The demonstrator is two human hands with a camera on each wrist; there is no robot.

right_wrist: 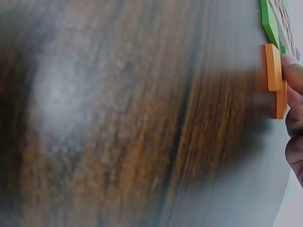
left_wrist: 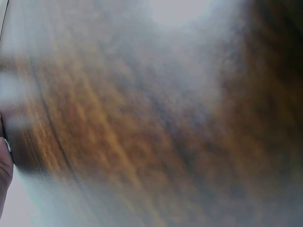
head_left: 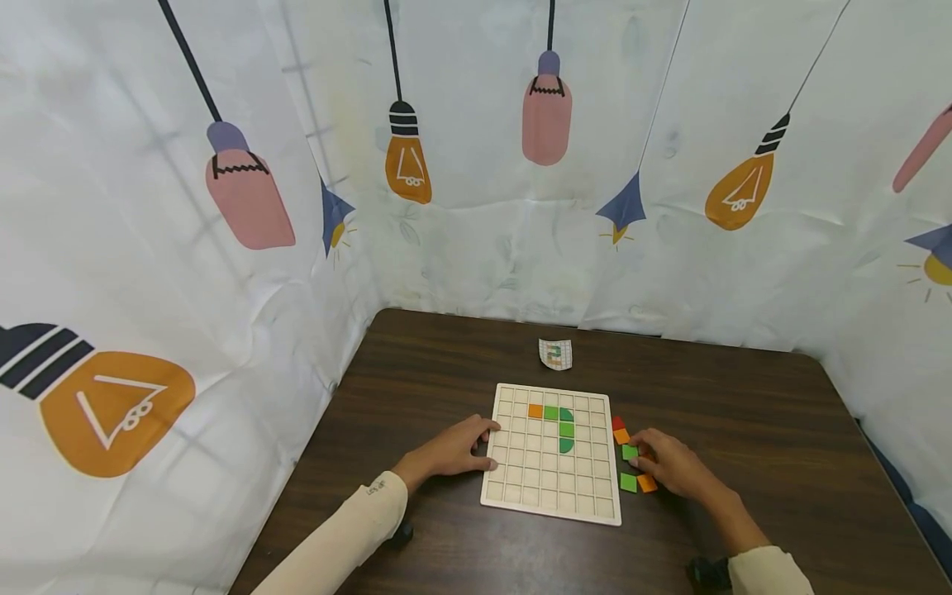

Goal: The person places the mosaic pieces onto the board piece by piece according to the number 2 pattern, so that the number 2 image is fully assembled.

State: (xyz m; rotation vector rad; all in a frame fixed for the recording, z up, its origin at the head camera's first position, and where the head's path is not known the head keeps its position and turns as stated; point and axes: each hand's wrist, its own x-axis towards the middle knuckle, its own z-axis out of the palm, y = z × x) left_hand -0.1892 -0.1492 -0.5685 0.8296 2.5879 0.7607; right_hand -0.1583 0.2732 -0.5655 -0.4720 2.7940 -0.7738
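A pale square grid board point(head_left: 521, 487) lies on the table, holding one orange square, two green squares and two darker green rounded pieces. My left hand point(head_left: 452, 446) touches the board's left edge with its thumb and fingers spread apart; only a bit of that hand shows at the edge of the left wrist view. Just right of the board, my right hand point(head_left: 669, 463) pinches a green square tile point(head_left: 629, 452) between thumb and finger. Close by are another green tile point(head_left: 628, 483), an orange tile point(head_left: 647, 483), an upper orange tile point(head_left: 621, 436) and a red tile point(head_left: 618, 423).
A small patterned card point(head_left: 555, 354) lies beyond the board on the dark wooden table point(head_left: 446, 364). A white sheet point(head_left: 476, 256) printed with lamps hangs behind and at the sides. In the right wrist view, orange tiles point(right_wrist: 273, 68) sit beside the fingers.
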